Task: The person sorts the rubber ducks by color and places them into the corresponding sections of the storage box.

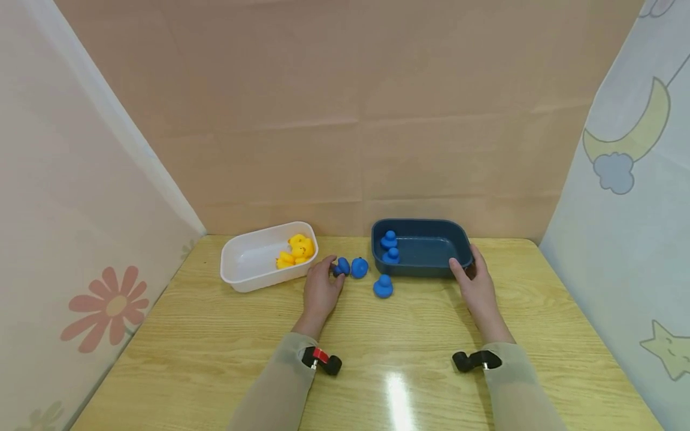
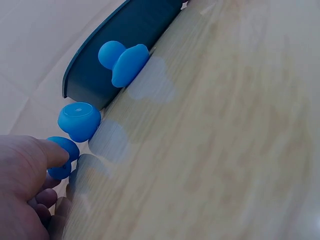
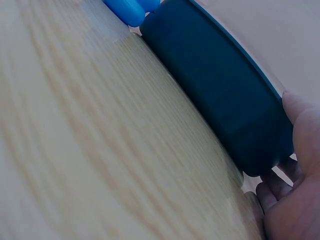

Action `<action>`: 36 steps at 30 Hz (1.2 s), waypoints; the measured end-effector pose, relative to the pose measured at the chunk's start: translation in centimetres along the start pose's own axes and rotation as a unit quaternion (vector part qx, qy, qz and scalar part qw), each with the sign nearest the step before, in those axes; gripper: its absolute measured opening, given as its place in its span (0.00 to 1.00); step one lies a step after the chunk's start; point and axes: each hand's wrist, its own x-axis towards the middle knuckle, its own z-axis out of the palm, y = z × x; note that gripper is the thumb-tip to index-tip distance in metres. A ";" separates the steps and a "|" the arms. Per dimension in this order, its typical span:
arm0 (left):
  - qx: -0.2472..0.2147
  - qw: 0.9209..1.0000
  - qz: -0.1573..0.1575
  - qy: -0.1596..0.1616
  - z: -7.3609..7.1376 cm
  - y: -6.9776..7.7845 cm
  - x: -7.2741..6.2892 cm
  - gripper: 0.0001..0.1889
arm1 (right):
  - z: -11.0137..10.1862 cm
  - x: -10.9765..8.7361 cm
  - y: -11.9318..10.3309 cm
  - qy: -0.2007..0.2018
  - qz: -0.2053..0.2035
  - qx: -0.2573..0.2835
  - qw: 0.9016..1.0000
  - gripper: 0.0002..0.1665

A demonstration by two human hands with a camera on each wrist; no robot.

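Observation:
My left hand [image 1: 320, 290] pinches a blue rubber duck [image 1: 341, 267] between thumb and fingers, low at the table. In the left wrist view the thumb covers part of that duck [image 2: 61, 170]. Just right of it lies another blue duck [image 1: 359, 267], tipped over with its flat base showing in the left wrist view. A third loose duck [image 1: 383, 287] sits upright in front of the dark blue bin [image 1: 431, 270]. My right hand [image 1: 477, 287] grips this bin's right front corner, thumb at the rim and fingers round the end. Two blue ducks [image 1: 390, 246] are at the bin's left end.
A white bin [image 1: 242, 286] stands at the back left, with several yellow ducks [image 1: 297, 250] in its right end. Behind both bins rises a brown paper backdrop [image 1: 356, 120]. Patterned cloth walls [image 1: 620, 239] flank the wooden table [image 1: 420, 335] on both sides.

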 end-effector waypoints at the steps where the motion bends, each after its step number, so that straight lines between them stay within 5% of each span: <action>1: 0.000 1.000 -0.001 0.000 0.0 0.0 0.0 0.25 | 0.0 0.0 0.0 0.000 0.001 0.001 1.000 0.58; 23: -0.038 0.999 -0.015 0.015 0.0 0.2 -0.1 0.23 | 0.0 -0.1 0.1 -0.001 0.006 -0.004 1.000 0.60; 36: -0.074 0.996 0.004 0.046 -0.6 1.4 0.0 0.23 | 0.0 0.0 0.0 -0.003 0.002 0.002 1.000 0.59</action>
